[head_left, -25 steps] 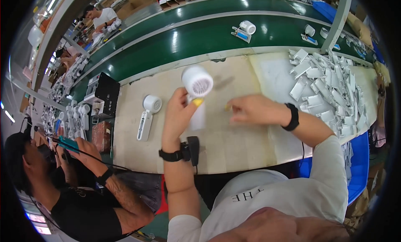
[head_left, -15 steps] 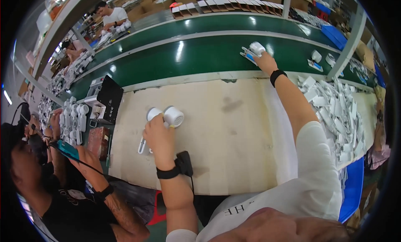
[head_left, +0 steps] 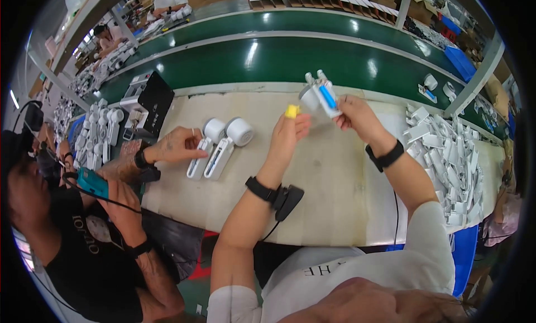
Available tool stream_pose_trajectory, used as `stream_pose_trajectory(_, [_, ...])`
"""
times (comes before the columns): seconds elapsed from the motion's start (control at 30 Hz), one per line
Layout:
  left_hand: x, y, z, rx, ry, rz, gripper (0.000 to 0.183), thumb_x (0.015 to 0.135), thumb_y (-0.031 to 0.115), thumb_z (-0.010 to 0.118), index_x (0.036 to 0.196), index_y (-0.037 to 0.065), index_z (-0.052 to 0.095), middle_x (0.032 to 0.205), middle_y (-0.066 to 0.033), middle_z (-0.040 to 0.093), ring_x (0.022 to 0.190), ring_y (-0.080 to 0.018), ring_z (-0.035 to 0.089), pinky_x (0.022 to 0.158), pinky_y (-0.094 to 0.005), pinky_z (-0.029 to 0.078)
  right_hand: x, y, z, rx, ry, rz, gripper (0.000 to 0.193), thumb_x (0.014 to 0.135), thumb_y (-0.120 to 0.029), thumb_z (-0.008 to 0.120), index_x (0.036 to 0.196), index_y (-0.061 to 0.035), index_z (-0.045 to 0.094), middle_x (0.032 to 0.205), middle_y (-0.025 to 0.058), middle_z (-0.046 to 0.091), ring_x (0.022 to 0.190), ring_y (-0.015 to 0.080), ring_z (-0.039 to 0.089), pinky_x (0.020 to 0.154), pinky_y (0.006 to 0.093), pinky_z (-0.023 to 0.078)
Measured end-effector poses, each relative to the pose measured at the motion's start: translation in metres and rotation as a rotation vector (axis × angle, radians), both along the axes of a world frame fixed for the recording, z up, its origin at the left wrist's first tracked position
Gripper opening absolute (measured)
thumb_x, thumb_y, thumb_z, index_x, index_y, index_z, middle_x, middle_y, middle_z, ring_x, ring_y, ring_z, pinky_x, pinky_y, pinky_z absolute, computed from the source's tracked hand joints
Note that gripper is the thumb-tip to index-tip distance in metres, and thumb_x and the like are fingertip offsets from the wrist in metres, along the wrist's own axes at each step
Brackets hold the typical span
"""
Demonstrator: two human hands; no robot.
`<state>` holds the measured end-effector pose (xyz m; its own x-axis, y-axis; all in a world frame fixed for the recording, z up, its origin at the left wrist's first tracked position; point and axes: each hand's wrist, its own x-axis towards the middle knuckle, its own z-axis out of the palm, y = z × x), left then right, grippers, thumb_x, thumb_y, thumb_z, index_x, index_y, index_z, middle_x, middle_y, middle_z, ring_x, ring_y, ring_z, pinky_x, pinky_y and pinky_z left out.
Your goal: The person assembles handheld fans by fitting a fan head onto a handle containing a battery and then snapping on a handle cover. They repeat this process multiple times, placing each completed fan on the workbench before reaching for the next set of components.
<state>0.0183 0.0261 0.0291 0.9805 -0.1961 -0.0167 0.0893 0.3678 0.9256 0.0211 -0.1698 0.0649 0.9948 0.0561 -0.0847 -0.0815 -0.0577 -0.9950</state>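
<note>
My right hand [head_left: 357,115] grips a white handheld device [head_left: 314,97] with a round head; its opened handle shows a blue cylindrical battery. Just left of it is my left hand [head_left: 289,134], its fingers apart and holding nothing, with a yellow wrap [head_left: 292,111] on one fingertip. Whether that hand touches the device's round head I cannot tell. Two white round-headed devices [head_left: 222,147] lie side by side on the table, handles toward me. A co-worker's hand [head_left: 180,144] reaches to the left one of them.
The co-worker's other hand holds a teal electric screwdriver [head_left: 92,182]. A black machine [head_left: 149,104] stands at the left beside rows of white devices [head_left: 100,132]. White casing parts [head_left: 446,161] are heaped at the right. A green conveyor [head_left: 223,69] runs behind the pale table [head_left: 312,194].
My right hand has brought the device from the conveyor back over the table. My left hand has let go of the devices and moved right. The co-worker's hand has reached in.
</note>
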Motion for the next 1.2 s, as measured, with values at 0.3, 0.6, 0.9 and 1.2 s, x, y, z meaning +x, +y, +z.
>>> stream_pose_trajectory(0.3, [-0.045,-0.031,0.032,-0.284,-0.102,-0.055,0.033,0.095,0.030,0.039,0.105,-0.001,0.044,0.087,-0.0165,0.060,0.076,-0.0222,0.063,0.066,-0.0317,0.053,-0.103,0.012,0.007,-0.600,-0.296,0.046,0.024,0.085,-0.017,0.060,0.100,-0.0013,0.050,0.078,0.0056,0.058,0.068,0.0103,0.056,0.061,0.0227,0.045])
stream_pose_trajectory(0.6, [-0.060,-0.001,0.036,-0.517,-0.002,-0.650,0.034,0.091,0.028,0.040,0.110,0.000,0.045,0.086,-0.0143,0.059,0.065,-0.0221,0.059,0.062,-0.0347,0.051,-0.106,0.001,0.002,0.148,-0.148,0.365,0.095,0.062,-0.018,0.078,0.138,-0.0038,0.024,0.119,0.0077,0.047,0.108,0.0197,0.047,0.092,0.0313,0.037])
stream_pose_trajectory(0.9, [-0.070,-0.010,0.039,-0.070,-0.003,-0.571,0.027,0.085,0.010,0.043,0.111,0.002,0.042,0.091,-0.0115,0.055,0.066,-0.0154,0.057,0.058,-0.0283,0.049,-0.088,-0.026,0.010,-0.866,-1.272,-0.229,0.055,0.060,0.008,0.072,0.105,-0.0095,0.046,0.112,0.0137,0.049,0.107,0.0326,0.052,0.086,0.0372,0.044])
stream_pose_trajectory(1.2, [-0.079,-0.031,0.022,0.235,-0.357,-0.270,0.015,0.079,0.009,0.053,0.090,0.002,0.046,0.067,-0.0033,0.053,0.058,-0.0078,0.050,0.050,-0.0240,0.040,-0.088,-0.028,0.002,-0.977,-1.286,-0.256,0.053,0.059,0.008,0.073,0.101,-0.0108,0.047,0.113,0.0117,0.046,0.107,0.0342,0.053,0.085,0.0376,0.049])
